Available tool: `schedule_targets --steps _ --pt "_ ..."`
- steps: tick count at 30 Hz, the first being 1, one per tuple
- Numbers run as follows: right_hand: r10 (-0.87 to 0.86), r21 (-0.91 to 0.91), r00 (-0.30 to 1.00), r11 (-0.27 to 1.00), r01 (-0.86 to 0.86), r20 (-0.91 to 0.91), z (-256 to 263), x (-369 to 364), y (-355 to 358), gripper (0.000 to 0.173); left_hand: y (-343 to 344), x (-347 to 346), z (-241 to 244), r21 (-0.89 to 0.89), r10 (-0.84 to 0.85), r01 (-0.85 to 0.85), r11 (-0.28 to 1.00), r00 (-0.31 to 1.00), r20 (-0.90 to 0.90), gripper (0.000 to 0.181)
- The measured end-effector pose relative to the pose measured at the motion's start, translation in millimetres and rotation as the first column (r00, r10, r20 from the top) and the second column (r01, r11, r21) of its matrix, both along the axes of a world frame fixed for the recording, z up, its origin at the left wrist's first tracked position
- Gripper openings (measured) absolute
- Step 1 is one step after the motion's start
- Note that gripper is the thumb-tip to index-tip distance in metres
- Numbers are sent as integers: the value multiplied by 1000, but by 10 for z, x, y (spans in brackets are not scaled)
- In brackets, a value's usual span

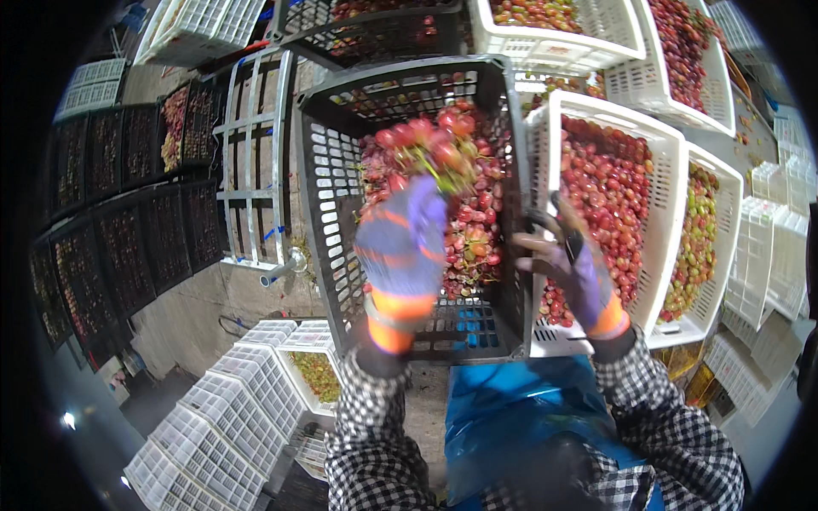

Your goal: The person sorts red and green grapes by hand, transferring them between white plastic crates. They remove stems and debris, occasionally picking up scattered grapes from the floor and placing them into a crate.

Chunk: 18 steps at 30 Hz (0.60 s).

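Observation:
My left hand (402, 249), in a purple and orange knit glove, is blurred over a black plastic crate (323, 211). It grips a bunch of red grapes (441, 144) by its green stems. Beneath that bunch, more red grape clusters (473, 255) lie in the crate. At the crate's right wall is my right hand (578, 271), also gloved, with some fingers bare. A black tool (543, 220), apparently small shears, is held in it; the blades cannot be made out. Just beyond this hand, loose red grapes (604, 185) fill a white plastic crate (664, 172).
Another white crate (725, 211) holds greenish grapes at the right. More white crates (562, 45) stand at the back. To the left are a metal frame (252, 153) and rows of black crates (108, 153). Stacked white crates (223, 409) stand at lower left.

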State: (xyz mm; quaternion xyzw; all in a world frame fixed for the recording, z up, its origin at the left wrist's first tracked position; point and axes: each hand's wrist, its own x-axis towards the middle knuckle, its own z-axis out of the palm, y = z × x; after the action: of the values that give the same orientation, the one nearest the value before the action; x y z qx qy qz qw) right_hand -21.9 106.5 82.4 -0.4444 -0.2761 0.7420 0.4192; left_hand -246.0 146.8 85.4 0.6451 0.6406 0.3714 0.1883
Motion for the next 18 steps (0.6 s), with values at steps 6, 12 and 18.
schedule_targets --steps 6,12,18 --pt "-188 -311 725 950 -38 -663 -233 320 50 64 -841 1111 407 -239 -550 516 822 829 -102 27" --pt "-185 -314 873 949 39 -451 -176 1040 -20 55 -1211 1904 0 -275 86 256 927 569 818 74" --pt "3 317 816 921 -228 578 -502 1369 -72 31 -1036 2446 -461 -426 388 212 880 200 900 62"
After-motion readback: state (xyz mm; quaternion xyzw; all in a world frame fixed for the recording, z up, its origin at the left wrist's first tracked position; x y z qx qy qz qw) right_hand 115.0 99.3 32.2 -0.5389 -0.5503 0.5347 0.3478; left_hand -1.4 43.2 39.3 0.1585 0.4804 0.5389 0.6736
